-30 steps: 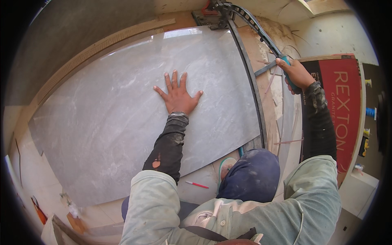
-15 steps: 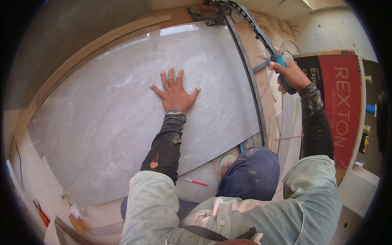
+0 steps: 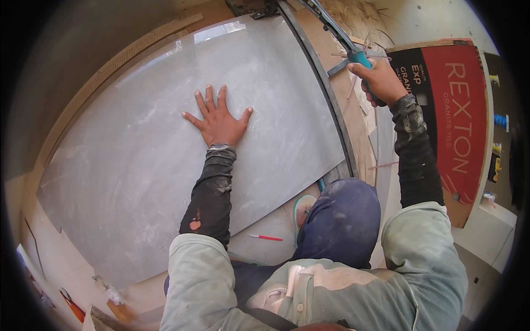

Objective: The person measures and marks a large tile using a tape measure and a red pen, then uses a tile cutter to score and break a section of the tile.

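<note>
Resting palm-down on the grey tile [image 3: 132, 165], left grip [image 3: 222, 124] has all fingers spread, near the tile's middle. Right grip [image 3: 383, 81] is wrapped round the teal handle [image 3: 360, 58] of a lever [image 3: 333, 26], right of the tile. Dark rail [image 3: 323, 75] runs along the tile's right side. Red pen [image 3: 265, 238] lies on the floor [image 3: 268, 249], near the tile. Red-and-black box [image 3: 454, 110]: right of right grip.

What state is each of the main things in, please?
Left hand: spread palm-down on tile.
Right hand: closed around handle.
Tile: lying flat.
Handle: gripped.
Pen: lying on floor.
Left black sleeve: apparently holed.
Trousers: dusty.
</note>
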`<state>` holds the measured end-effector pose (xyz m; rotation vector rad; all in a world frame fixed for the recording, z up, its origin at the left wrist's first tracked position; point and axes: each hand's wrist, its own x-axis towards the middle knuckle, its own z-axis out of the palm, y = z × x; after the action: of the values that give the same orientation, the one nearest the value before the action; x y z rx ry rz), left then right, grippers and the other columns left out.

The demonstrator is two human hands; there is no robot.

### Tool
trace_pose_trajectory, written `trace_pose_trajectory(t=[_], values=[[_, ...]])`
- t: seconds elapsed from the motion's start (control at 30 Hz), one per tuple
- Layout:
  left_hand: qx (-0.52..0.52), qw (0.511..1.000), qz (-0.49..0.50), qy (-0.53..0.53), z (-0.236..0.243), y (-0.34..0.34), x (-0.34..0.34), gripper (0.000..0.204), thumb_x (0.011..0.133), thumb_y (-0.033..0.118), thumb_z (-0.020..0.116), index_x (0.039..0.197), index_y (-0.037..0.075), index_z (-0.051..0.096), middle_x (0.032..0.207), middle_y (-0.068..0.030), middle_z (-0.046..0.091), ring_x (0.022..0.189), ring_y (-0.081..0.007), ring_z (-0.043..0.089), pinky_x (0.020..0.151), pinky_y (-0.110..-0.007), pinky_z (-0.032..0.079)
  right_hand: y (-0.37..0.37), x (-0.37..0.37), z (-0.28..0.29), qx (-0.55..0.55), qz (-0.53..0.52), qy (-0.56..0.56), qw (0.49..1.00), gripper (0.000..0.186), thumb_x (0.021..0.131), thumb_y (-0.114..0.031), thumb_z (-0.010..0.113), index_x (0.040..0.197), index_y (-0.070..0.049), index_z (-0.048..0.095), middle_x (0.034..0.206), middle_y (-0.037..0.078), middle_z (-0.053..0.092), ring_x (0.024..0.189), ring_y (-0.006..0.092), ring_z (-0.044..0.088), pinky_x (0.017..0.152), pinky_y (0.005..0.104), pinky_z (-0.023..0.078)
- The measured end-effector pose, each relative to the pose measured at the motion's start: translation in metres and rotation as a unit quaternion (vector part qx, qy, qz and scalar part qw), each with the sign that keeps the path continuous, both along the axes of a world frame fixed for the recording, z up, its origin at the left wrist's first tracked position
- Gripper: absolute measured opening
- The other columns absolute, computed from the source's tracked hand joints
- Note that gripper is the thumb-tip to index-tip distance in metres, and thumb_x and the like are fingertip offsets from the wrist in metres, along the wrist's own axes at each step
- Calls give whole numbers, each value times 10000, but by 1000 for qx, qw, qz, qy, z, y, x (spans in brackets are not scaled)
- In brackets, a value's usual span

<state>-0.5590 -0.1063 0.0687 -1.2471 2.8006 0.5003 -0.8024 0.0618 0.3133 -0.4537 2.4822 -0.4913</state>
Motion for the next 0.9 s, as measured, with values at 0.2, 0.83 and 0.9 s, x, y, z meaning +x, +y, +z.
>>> trace_pose_trajectory(t=[0.2,0.83,0.9], values=[[2,1000,1,9,-1,2,-1,938,786,755,595,1556,286,336,1653,-72,202,1554,-303,10,1127,-737,-125,6,-2,-4,4,-5,3,1000,452,937,-408,656,768,-8,531,569,38,534,398,119,547,335,291,450],[37,999,-2,30,5,3,2,936,797,724,594,1565,265,318,1657,-84,190,1553,-320,-14,1116,-746,-142,12,-3,-7,-1,-7,13,1000,420,910,-342,686,720,4,542,536,56,531,372,136,521,333,299,432],[35,999,-2,36,8,1,3,935,799,719,596,1565,260,319,1657,-86,189,1553,-321,-14,1115,-747,-143,13,-5,-10,-5,-9,9,1000,414,905,-342,688,733,8,550,541,57,535,376,139,525,337,303,437]])
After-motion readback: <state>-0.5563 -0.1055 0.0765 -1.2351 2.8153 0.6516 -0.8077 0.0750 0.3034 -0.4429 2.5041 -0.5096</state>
